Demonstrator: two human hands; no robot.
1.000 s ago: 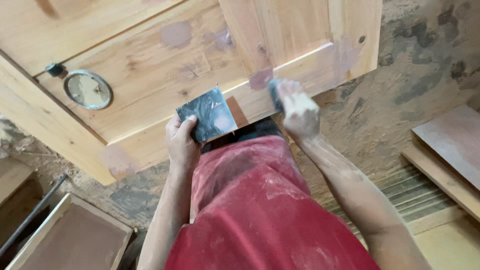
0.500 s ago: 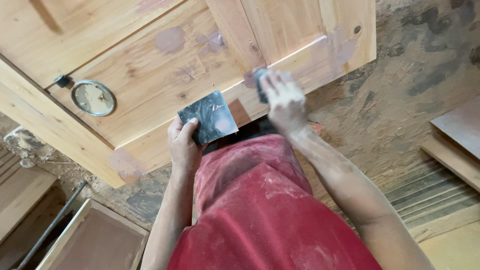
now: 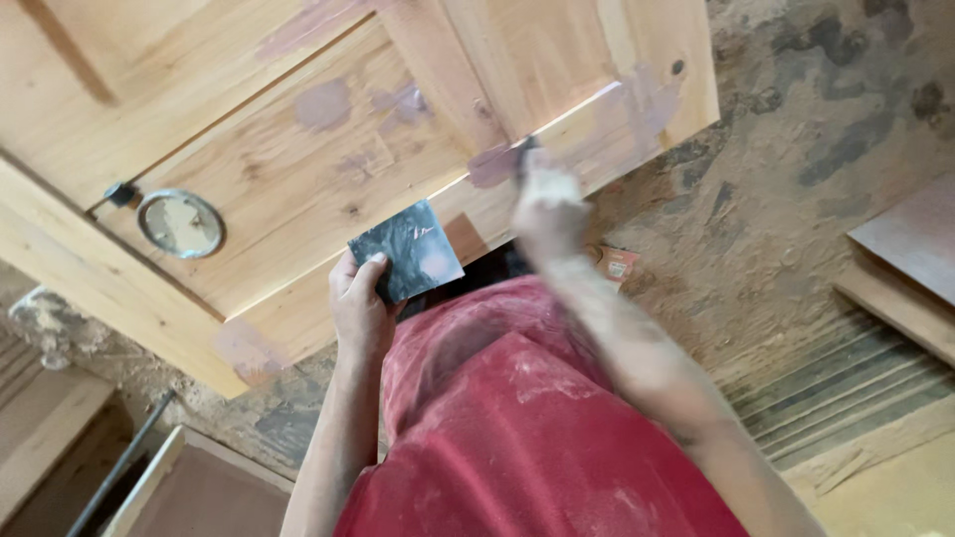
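Your left hand (image 3: 360,303) pinches a dark, square metal plate (image 3: 406,250) by its lower left corner, thumb on top, fingers curled beneath; plate held flat and tilted, just off the near edge of the wooden door (image 3: 298,169). Plate face smeared with greyish filler. Your right hand (image 3: 545,211), blurred and dusted white, is closed around a small dark scraper (image 3: 522,159); its tip touches the door's bottom rail at a patch of pinkish-grey filler (image 3: 492,165). Exact finger placement on the scraper cannot be made out through the blur. Door lies flat, pale pine, with more filler patches on the panel and near the right corner. A round metal tin (image 3: 180,223) sits on the door well to your left, a small dark knob just beside it. Red, dust-marked garment (image 3: 517,438) below. Dirt floor (image 3: 796,129) to the right, stacked boards (image 3: 895,268) at far right.
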